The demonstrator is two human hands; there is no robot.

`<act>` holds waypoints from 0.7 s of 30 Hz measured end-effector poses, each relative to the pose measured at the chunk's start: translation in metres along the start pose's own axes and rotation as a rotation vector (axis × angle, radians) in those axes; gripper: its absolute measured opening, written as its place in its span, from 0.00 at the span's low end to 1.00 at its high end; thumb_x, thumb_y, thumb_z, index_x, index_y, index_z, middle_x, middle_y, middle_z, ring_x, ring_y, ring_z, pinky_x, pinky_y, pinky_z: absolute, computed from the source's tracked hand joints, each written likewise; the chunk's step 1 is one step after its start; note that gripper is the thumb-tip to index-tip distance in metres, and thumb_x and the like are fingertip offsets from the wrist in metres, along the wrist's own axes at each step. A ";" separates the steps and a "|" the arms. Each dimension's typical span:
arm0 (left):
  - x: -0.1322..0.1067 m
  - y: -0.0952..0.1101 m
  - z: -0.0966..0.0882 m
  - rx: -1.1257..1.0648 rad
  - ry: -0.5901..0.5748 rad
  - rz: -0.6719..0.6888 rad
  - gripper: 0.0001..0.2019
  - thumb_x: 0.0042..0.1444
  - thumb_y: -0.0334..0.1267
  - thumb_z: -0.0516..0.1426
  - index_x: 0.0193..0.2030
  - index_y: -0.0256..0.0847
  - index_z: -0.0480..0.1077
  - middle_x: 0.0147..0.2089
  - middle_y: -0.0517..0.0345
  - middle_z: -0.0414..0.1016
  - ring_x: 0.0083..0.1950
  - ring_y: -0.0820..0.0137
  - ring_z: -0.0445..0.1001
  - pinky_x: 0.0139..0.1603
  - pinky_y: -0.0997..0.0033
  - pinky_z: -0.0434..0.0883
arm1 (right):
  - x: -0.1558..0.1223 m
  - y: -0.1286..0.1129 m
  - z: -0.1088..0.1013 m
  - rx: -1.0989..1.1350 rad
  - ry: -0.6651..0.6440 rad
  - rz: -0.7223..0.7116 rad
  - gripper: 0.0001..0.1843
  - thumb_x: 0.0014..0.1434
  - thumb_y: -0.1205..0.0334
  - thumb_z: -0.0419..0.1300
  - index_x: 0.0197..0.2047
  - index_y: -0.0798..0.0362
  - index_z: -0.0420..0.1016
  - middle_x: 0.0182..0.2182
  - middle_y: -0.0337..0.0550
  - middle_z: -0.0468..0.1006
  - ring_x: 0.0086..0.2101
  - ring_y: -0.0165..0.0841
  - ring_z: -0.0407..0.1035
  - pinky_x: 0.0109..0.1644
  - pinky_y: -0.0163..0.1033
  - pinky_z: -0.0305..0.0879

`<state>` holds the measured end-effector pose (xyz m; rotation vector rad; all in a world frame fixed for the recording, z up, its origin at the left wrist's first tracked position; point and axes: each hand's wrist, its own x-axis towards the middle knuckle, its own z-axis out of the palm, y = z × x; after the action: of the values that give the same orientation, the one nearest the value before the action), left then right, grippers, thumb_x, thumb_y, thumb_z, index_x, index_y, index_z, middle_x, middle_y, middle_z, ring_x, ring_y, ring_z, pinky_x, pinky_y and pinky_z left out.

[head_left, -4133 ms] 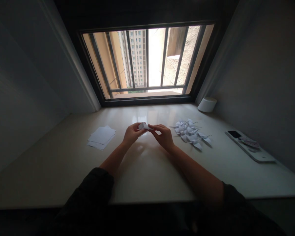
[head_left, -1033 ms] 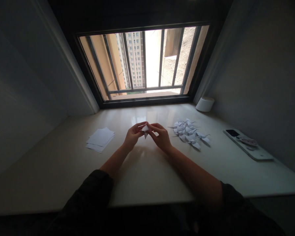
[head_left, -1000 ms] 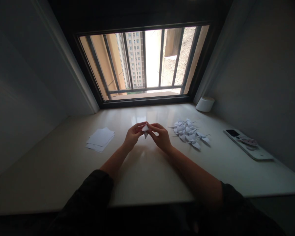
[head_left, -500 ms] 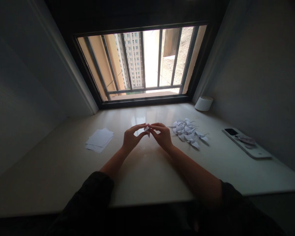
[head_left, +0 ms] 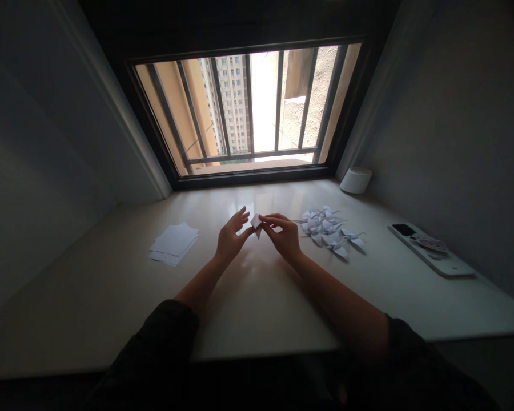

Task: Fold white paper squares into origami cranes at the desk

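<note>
- Dark sleeves (head_left: 167, 325) reach in over the near edge of a pale table (head_left: 261, 314).
- On the far right of the table, a white phone (head_left: 452, 267) lies back up, a round pinkish thing (head_left: 428, 244) on it, too dim to name.
- Left of the hands and well apart from them: a loose stack of white paper sheets (head_left: 175, 244), corners out of line.
- Just beyond the right hand (head_left: 286, 237), on its right, white paper birds (head_left: 325, 228) lie crowded together.
- The right hand's fingers are closed on a small folded paper (head_left: 256, 221), gripping its right side.
- The left hand (head_left: 231, 237) has its thumb against the paper's lower left — its other fingers are raised, spread and clear of it.
- The folded paper sits between the hands, above the table, one point downward.
- In the far right corner stands a white round tub (head_left: 356, 180).
- Behind everything, a dark-framed window (head_left: 265, 103) with bars (head_left: 249, 108) shows buildings (head_left: 235, 103) outside.
</note>
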<state>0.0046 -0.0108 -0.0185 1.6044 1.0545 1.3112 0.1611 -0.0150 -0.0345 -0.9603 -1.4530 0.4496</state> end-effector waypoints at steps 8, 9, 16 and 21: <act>0.006 -0.014 -0.003 -0.276 -0.147 -0.301 0.28 0.42 0.46 0.65 0.51 0.39 0.70 0.43 0.47 0.78 0.43 0.63 0.75 0.47 0.60 0.69 | 0.001 0.000 0.001 0.082 -0.035 0.080 0.12 0.53 0.56 0.62 0.41 0.48 0.77 0.33 0.42 0.76 0.32 0.32 0.69 0.35 0.38 0.66; 0.006 -0.013 -0.004 -0.271 -0.144 -0.300 0.28 0.42 0.46 0.65 0.51 0.39 0.71 0.43 0.47 0.78 0.43 0.63 0.75 0.46 0.61 0.70 | 0.001 0.000 0.001 0.088 -0.046 0.077 0.13 0.53 0.56 0.61 0.42 0.48 0.77 0.34 0.42 0.75 0.33 0.32 0.69 0.35 0.38 0.66; 0.004 -0.009 -0.003 -0.257 -0.128 -0.287 0.25 0.43 0.45 0.64 0.49 0.40 0.72 0.44 0.47 0.77 0.43 0.64 0.75 0.42 0.65 0.70 | 0.002 0.002 0.000 0.152 -0.158 0.072 0.11 0.54 0.59 0.60 0.42 0.44 0.77 0.42 0.44 0.70 0.43 0.35 0.67 0.41 0.40 0.67; 0.005 -0.009 -0.003 -0.275 -0.129 -0.276 0.24 0.44 0.44 0.63 0.50 0.40 0.72 0.42 0.49 0.78 0.41 0.66 0.74 0.43 0.65 0.69 | 0.002 0.006 0.001 0.176 -0.196 0.107 0.10 0.53 0.61 0.60 0.40 0.45 0.78 0.41 0.43 0.71 0.44 0.36 0.67 0.42 0.40 0.66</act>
<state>0.0010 -0.0034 -0.0245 1.2707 0.9339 1.0983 0.1621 -0.0101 -0.0381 -0.8735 -1.5131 0.7555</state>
